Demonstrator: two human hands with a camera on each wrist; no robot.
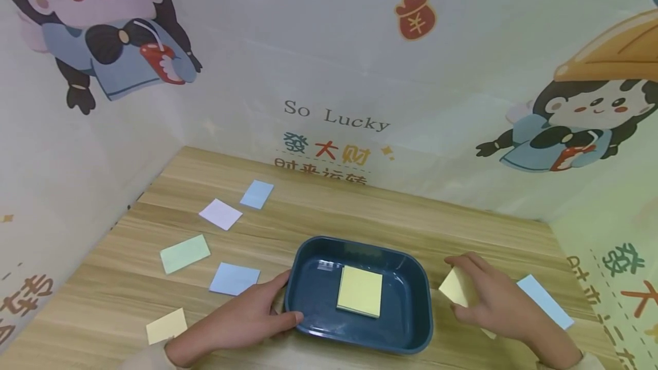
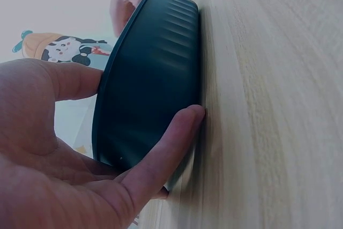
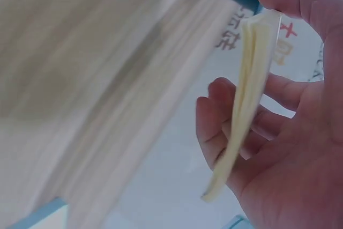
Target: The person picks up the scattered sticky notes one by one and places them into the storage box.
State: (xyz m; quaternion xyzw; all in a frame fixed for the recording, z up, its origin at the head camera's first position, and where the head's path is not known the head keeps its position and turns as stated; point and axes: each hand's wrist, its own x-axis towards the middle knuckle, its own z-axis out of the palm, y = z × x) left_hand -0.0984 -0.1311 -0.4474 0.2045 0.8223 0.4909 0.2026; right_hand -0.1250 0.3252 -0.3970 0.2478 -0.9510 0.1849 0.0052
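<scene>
Desk (image 1: 462,227): wooden, walled on three sides. Dark blue tray (image 1: 411,301) sits near the front edge, centre, with one yellow pad (image 1: 359,291) lying flat inside. Left hand (image 1: 247,318) grips the tray's left rim, thumb above and fingers curled beneath. Right hand (image 1: 501,301) pinches a yellow note stack (image 1: 456,287) just right of the tray. Judged step: loading notes. Next requires carrying the stack over the rim. Six loose notes (image 1: 233,278) remain, mostly left.
</scene>
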